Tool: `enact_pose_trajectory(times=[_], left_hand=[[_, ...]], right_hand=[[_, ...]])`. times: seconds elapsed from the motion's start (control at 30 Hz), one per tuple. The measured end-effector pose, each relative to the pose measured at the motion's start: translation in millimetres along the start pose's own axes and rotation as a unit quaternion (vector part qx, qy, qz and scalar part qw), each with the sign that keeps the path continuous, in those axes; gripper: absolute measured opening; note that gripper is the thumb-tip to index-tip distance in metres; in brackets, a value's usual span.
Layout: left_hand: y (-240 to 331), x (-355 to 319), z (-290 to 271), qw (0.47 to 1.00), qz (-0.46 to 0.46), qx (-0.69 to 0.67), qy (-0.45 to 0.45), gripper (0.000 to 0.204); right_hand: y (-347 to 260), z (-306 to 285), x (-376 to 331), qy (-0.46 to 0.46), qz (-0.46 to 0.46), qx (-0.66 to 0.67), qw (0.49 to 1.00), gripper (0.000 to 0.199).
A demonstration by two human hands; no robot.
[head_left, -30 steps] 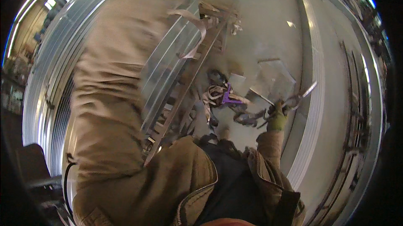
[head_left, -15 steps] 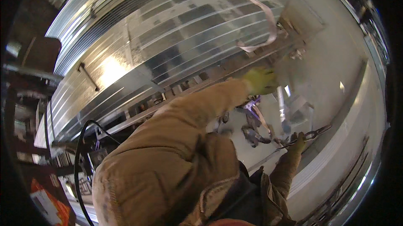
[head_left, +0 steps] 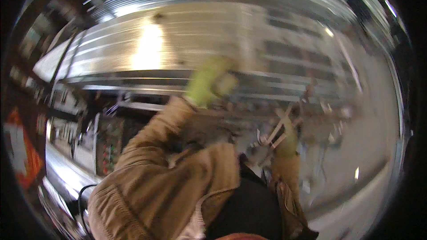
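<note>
My left hand, in a yellow-green glove, reaches over the near edge of a stack of shiny ribbed metal sheets. Its fingers and thumb look apart around nothing I can see, though motion blurs them. My right hand, gloved too, is closed on a two-handled hand tool like long pliers or snips. The tool points up and is too smeared for its jaws to be told. It is held in front of the stack's dark lower frame.
A pale strap hangs over the right end of the stack. Long pale metal pieces lie at the lower right. At the left are a panel with coloured buttons, an orange-and-white sign and a black cable.
My view has swung to face the stack. My left hand has gone from the stack's right end to over its near edge. My right hand has brought the tool up from low right.
</note>
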State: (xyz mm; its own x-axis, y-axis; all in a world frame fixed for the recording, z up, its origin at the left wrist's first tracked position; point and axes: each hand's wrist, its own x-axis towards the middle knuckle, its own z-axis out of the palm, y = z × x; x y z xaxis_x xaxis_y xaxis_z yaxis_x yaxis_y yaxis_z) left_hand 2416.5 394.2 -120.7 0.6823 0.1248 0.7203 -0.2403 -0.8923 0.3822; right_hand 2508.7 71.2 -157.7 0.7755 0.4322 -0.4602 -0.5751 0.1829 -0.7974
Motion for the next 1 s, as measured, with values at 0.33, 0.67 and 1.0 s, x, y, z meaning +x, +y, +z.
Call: enact_pose_trajectory(times=[0.33, 0.67, 1.0], left_hand=[[-22, -37, -100, 0.94, 0.127, -0.283, -0.142, 0.054], [-88, -72, -139, 0.974, 0.056, -0.206, -0.069, 0.037], [-102, 16, -125, 0.96, 0.042, -0.257, -0.102, 0.021]], right_hand=[[71, 254, -16, -0.121, -0.033, 0.029, 0.992, 0.045], [114, 291, -13, -0.235, -0.016, 0.149, 0.96, 0.03], [86, 313, 36, -0.124, -0.13, 0.151, 0.972, 0.034]])
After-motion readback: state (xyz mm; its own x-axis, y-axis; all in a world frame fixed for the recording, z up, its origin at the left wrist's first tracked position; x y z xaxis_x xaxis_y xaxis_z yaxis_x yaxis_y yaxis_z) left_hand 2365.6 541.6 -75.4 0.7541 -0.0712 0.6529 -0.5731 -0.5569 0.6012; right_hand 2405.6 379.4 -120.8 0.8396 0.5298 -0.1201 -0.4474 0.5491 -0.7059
